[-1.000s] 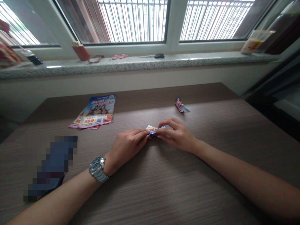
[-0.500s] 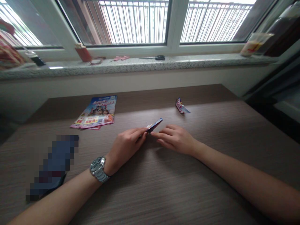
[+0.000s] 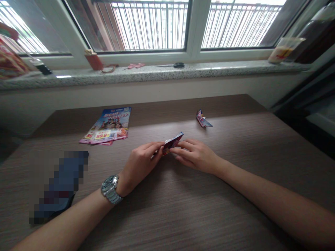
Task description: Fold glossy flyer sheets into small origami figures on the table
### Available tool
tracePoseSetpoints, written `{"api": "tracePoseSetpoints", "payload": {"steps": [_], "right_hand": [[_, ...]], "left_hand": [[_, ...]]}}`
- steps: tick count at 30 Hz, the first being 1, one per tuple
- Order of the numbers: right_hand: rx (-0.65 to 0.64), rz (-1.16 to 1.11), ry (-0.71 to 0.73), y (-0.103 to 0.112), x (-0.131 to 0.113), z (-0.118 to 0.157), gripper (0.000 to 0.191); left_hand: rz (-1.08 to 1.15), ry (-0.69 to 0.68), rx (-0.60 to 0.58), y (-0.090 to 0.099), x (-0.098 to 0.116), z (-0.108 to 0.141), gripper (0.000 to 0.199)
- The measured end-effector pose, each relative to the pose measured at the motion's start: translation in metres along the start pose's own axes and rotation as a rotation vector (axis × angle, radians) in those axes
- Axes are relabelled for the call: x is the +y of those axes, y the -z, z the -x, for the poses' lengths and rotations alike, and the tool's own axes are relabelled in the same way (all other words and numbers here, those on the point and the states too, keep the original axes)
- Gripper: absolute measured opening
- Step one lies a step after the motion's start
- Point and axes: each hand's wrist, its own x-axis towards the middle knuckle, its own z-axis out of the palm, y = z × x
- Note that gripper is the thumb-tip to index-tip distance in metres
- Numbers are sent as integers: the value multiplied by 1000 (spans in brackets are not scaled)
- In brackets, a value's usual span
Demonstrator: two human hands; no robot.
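Note:
A small folded flyer [image 3: 172, 142], printed dark and colourful with a pale inner face, stands tilted above the middle of the table. My left hand [image 3: 142, 161], with a metal watch on its wrist, pinches its lower left end between thumb and fingers. From the right, my right hand [image 3: 196, 154] has its slightly bent fingertips against the flyer's right side; the exact contact is partly hidden. Farther back on the right lies a folded paper piece [image 3: 202, 119] with similar print, touched by neither hand.
Several printed flyers [image 3: 111, 125] lie stacked at the back left of the wooden table [image 3: 167, 212]. A blurred-out dark blue object [image 3: 62, 181] is beside my left forearm. Scissors [image 3: 178, 65], a red container [image 3: 93, 61] and a plastic cup [image 3: 284, 50] stand along the windowsill.
The folded flyer has turned and opened a little, showing more of its printed side. My right fingertips have come onto its right part; my left hand keeps its place.

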Motion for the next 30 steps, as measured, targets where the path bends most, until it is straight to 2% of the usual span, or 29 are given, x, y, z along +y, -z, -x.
{"api": "tracePoseSetpoints", "payload": {"steps": [3,8,12,16,20,23,26,30], "right_hand": [[-13,-5,-33,-2,0,0,29],[-21,-22,-76,-2,-2,-2,35],[-19,-6,-90,-3,-4,-4,25],[-45,20,-87,-3,-4,-4,29],[-15,11,-80,-3,-4,-5,22],[3,12,-72,-1,-4,-5,21],[1,25,-59,1,-4,-6,21],[-24,21,-37,3,-4,-7,19]], "left_hand": [[27,28,-1,-1,0,-1,21],[91,31,6,-2,4,-2,19],[109,61,-7,-3,7,-2,19],[127,53,0,-5,8,-2,17],[109,38,11,-8,8,-1,15],[2,-11,-24,-7,8,0,16],[-146,-130,-81,-2,9,0,18],[-193,-170,-147,2,9,-2,20]]}}
